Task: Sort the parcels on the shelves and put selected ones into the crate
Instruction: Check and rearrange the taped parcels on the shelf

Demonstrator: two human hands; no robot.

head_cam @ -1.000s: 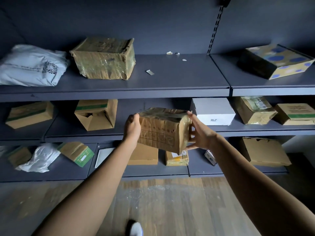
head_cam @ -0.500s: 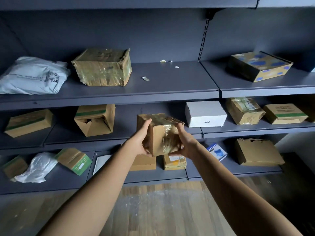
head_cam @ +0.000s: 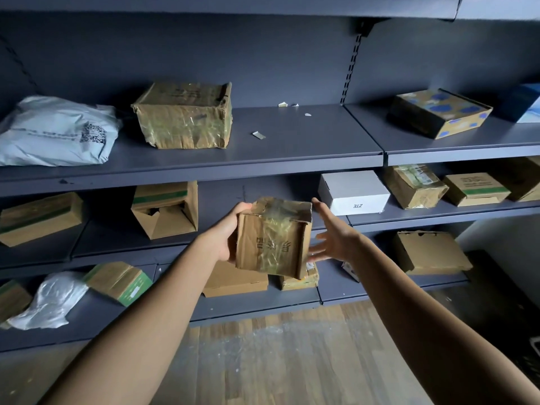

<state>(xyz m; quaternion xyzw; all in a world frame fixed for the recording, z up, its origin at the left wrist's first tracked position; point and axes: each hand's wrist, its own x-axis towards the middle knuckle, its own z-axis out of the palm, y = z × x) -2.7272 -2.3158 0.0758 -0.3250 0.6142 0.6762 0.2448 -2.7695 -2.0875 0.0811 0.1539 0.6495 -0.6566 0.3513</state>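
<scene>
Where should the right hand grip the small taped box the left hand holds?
Grip the small taped box by its right side with the right hand, coming from the right, opposite the left hand on its left side. Those sides look flat; the top flap is torn and lifted.

My left hand point(head_cam: 225, 238) grips parcel point(head_cam: 273, 238), held before middle shelf point(head_cam: 432, 212); my right hand point(head_cam: 336, 241) just right of it. On upper shelf point(head_cam: 306, 141): mailer bag point(head_cam: 55, 133) at left, large box point(head_cam: 184, 115) right of it, flat box point(head_cam: 438, 112) far right. ZTE box point(head_cam: 353, 191) on middle shelf, behind right hand.
</scene>
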